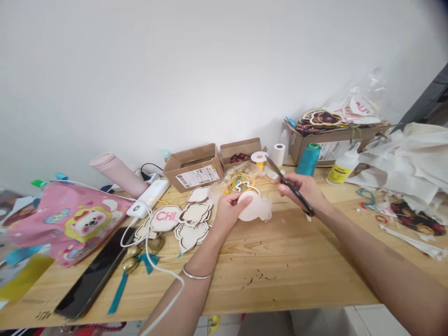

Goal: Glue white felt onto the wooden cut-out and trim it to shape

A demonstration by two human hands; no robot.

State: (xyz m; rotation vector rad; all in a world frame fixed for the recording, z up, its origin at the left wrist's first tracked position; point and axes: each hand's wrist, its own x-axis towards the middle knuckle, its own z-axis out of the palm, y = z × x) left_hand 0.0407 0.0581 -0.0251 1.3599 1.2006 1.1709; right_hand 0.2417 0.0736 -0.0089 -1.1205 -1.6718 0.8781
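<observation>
My left hand pinches a white, rounded cut-out, paper or cloth, by its left edge above the table. A ragged thin edge shows along the cut-out's right side. In my right hand is a pair of black scissors, blades pointing up and to the left, apart from the cut-out. Just behind my left hand lies a tangle of yellow cord with a clear bag. Left of that hand, several pale cloud-shaped pieces overlap, and one piece bears pink letters.
Cardboard boxes line the wall, along with a teal thread cone and a glue bottle. White fabric scraps heap at right. On the left are a phone, a pink bag, a tumbler and a white cable.
</observation>
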